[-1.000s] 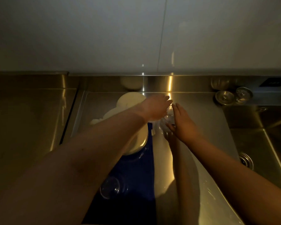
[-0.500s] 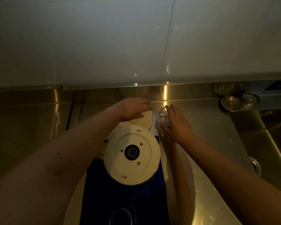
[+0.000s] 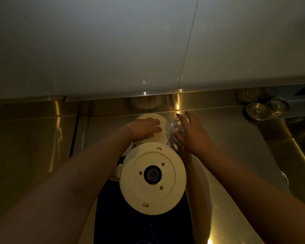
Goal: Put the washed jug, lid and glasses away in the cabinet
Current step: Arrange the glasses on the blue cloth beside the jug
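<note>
I am standing at the stainless steel surface (image 3: pixel 227 138), collecting the washed items. My left hand (image 3: pixel 144 129) is resting on the round cream plastic lid (image 3: pixel 163 125), its fingers (image 3: pixel 156 129) lying nearly straight across the top and not curled round it. My right hand (image 3: pixel 192 132) is closing round the clear drinking glass (image 3: pixel 177 128) just beside the lid; the fingers appear to be curling about its wall, though the dim light is making the contact hard to confirm. The cream plastic jug (image 3: pixel 152 178) is standing upside down on the dark blue mat (image 3: pixel 113 217), base towards me, just in front of the lid. The step in hand is pickup. The next move is likely calling for a firm hold on the lid edge, then lifting both items clear of the jug toward the white cabinet door (image 3: pixel 95 50).
</note>
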### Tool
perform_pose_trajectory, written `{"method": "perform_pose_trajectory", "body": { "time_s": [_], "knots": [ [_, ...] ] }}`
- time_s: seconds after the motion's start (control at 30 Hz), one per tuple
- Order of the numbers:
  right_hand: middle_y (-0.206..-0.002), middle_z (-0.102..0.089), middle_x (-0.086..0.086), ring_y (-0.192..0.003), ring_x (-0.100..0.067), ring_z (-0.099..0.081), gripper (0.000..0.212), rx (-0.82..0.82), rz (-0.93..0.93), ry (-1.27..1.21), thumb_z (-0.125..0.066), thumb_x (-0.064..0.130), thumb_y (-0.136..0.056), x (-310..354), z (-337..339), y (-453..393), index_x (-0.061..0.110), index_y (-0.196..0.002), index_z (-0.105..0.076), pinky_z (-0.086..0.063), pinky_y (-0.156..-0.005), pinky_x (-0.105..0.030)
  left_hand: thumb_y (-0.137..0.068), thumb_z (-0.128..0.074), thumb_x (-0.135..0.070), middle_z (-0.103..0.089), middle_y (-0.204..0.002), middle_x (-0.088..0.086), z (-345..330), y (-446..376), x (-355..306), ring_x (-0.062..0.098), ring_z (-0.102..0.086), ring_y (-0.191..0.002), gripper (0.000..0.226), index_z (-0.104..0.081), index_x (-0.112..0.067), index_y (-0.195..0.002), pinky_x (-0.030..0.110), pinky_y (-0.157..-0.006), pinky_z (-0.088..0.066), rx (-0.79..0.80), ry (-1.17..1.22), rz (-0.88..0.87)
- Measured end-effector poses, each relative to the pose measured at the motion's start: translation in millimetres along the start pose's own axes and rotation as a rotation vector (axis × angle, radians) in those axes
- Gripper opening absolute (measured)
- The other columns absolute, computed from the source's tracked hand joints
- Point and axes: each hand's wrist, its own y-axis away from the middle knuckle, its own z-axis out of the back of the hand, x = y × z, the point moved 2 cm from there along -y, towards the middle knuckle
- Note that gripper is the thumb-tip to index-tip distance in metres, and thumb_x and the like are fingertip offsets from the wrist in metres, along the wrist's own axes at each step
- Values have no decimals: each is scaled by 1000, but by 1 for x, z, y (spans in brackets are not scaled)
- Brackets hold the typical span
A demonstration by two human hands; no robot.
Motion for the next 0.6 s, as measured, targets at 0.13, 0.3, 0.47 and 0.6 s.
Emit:
{"method": "perform_pose_trajectory", "body": {
  "time_s": [0.13, 0.3, 0.47, 0.6],
  "knots": [
    [-153, -21, -7, -141, -25, -14, 68, 17, -20, -2, -63, 34, -86, 1, 0, -1, 21, -145, -31, -27, -108, -37, -95, -48, -23, -32, -144, 10, -3, -2, -1, 25, -34, -128, 45, -38, -16, -138, 41, -100, -40, -14, 12, -10],
    [-149, -27, -7, -136, -24, -21, 66, -4, -27, 1, -64, 31, -86, 4, -1, -2, 21, -143, -32, -34, -102, -35, -90, -53, -16, -36, -140, 8, -5, -5, -3, 24, -37, -124, 46, -41, -15, -134, 40, -96, -42, -40, 46, 31],
    [-147, -29, -8, -134, -25, -22, 64, -31, -33, 29, -62, 31, -87, 5, -4, 0, 21, -143, -33, -36, -99, -36, -83, -60, -6, -34, -142, 9, -7, -5, -3, 25, -35, -126, 57, -39, -13, -135, 38, -98, -41, -31, 38, 57],
    [-146, -29, -8, -132, -25, -24, 62, -39, -32, 46, -62, 31, -87, 5, -5, 3, 22, -142, -34, -39, -96, -36, -82, -59, -1, -32, -143, 9, -7, -1, -2, 25, -32, -128, 60, -38, -12, -137, 38, -101, -39, -27, 36, 114]
  ]
}}
